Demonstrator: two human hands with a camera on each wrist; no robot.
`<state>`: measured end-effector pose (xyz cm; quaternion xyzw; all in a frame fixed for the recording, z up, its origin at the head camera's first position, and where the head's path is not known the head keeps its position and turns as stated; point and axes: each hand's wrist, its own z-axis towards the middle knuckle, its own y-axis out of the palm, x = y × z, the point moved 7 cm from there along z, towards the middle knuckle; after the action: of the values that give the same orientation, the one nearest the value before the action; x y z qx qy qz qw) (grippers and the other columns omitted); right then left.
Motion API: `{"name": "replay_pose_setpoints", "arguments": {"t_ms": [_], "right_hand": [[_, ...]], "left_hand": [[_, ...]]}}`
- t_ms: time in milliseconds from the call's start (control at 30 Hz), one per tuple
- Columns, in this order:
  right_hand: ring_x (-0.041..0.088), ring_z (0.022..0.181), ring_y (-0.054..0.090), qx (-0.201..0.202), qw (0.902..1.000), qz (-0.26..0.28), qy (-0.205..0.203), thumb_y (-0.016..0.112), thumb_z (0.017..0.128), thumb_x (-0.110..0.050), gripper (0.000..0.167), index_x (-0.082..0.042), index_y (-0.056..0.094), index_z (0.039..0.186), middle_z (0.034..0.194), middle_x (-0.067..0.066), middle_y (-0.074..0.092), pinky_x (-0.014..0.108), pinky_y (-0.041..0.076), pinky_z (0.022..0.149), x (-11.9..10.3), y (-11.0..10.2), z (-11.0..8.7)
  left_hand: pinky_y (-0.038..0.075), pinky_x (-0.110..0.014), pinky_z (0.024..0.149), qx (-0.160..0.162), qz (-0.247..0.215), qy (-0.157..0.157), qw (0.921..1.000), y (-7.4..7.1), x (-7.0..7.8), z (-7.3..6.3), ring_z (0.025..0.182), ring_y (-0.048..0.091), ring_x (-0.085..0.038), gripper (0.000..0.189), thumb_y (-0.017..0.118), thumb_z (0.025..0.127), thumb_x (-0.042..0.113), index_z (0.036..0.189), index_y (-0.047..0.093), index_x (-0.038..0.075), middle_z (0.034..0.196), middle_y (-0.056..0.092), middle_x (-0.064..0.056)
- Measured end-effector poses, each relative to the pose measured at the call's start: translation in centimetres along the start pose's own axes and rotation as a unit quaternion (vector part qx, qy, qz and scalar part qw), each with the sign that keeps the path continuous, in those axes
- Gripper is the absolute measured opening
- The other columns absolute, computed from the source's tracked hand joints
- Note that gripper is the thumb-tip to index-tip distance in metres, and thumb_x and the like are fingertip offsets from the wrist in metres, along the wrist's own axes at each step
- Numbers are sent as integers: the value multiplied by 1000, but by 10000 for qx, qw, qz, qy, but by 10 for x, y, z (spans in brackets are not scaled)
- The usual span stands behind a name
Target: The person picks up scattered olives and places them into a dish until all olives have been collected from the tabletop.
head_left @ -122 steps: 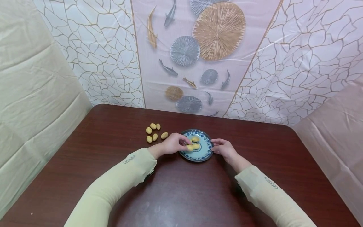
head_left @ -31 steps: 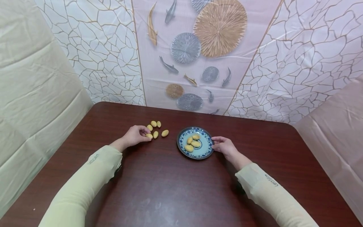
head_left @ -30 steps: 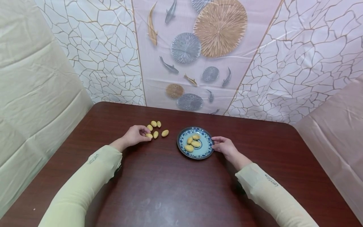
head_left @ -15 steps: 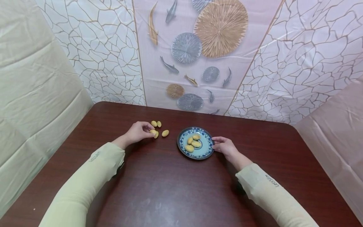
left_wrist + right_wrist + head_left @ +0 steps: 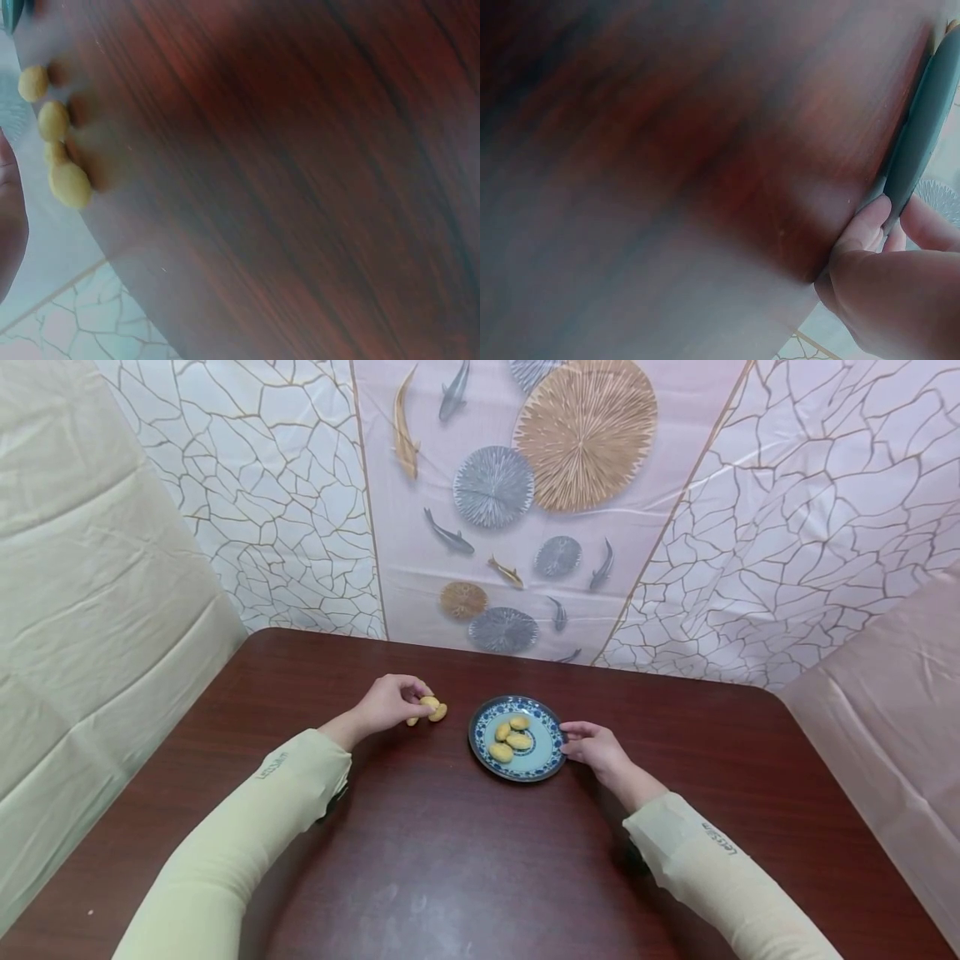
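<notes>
Between the thumb and fingers of my left hand [image 5: 388, 702] a small yellow potato [image 5: 429, 702] is pinched, just above the table. Right beside it lies another small potato [image 5: 438, 713], and one more [image 5: 412, 722] shows under the hand. The left wrist view has several potatoes [image 5: 70, 185] in a row, with part of the left hand [image 5: 10, 217] at its edge. A blue-and-white plate [image 5: 550, 743] carries several potatoes [image 5: 501, 752]. My right hand [image 5: 597, 750] grips the plate's right rim, thumb and fingers on either side in the right wrist view.
The dark brown wooden table [image 5: 450, 860] spreads around the hands. At its far edge hangs a patterned cloth backdrop [image 5: 493, 577], and pale cloth [image 5: 97, 610] covers the sides.
Earlier my left hand was over the plate with a potato; it then went left to the loose ones, took one, and has moved right with it. My right hand has stayed at the plate.
</notes>
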<state>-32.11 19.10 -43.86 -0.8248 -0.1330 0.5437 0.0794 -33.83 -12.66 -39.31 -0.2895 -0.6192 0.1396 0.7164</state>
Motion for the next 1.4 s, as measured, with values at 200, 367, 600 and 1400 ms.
{"name": "replay_pose_setpoints", "arguments": {"t_ms": [200,367,600,1400], "right_hand": [[10,86,53,-6,10000,44,-6,55,87,5,44,3,49,131,108,9,53,18,51,74,1,0,0],[11,87,53,-6,10000,-11,-6,56,87,5,44,2,49,131,109,9,52,18,51,74,1,0,-1],[11,87,53,3,10000,-30,-19,56,88,4,43,2,49,130,108,9,53,18,51,73,1,0,-1],[11,86,53,39,10000,34,1,56,87,5,44,2,50,130,105,8,52,17,51,72,1,-1,0]], "left_hand": [[45,-24,51,29,-120,-76,9999,11,11,5,65,56,-17,21,76,78,19,94,69,6,82,67,-8],[45,-23,61,100,4,-83,9999,23,18,11,70,57,-12,21,77,77,21,92,70,8,83,68,-5],[48,-23,69,-6,10,27,10000,41,30,20,78,58,-14,24,78,76,23,91,69,7,86,67,-5],[47,-18,67,-815,-138,689,9942,104,73,16,73,57,-8,20,77,76,21,90,69,7,83,68,-4]]}}
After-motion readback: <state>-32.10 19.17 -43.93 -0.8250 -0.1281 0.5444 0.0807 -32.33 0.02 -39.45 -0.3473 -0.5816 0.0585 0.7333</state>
